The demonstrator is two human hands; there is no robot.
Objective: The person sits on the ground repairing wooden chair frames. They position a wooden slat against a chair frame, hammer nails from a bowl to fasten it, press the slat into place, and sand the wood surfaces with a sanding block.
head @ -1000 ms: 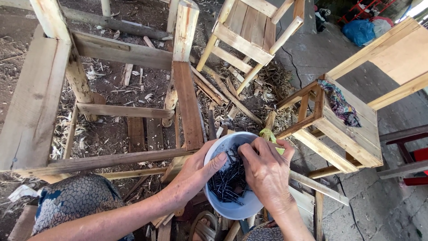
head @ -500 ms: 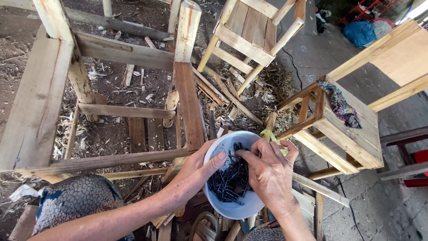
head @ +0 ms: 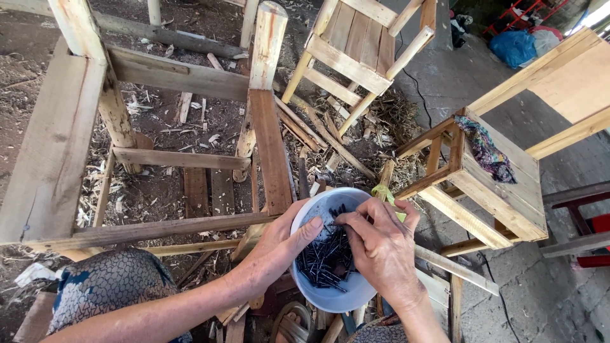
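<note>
A pale blue bowl (head: 330, 298) full of dark nails (head: 324, 263) sits low in the middle of the view. My left hand (head: 276, 251) grips the bowl's left rim, thumb hooked inside. My right hand (head: 381, 244) reaches into the bowl from the right, fingertips pinching among the nails. An unfinished wooden chair frame (head: 190, 159) stands just beyond the bowl, its seat rail next to my left hand.
A finished wooden chair (head: 359, 51) stands at the top centre. A small wooden stool (head: 483, 184) with a patterned cloth (head: 486, 149) is to the right. Wood offcuts and shavings (head: 330, 140) litter the dirt floor. A red frame (head: 591, 235) lies at the far right.
My right hand's fingers have dug a little deeper into the nails and closed together. The left hand and bowl have barely shifted.
</note>
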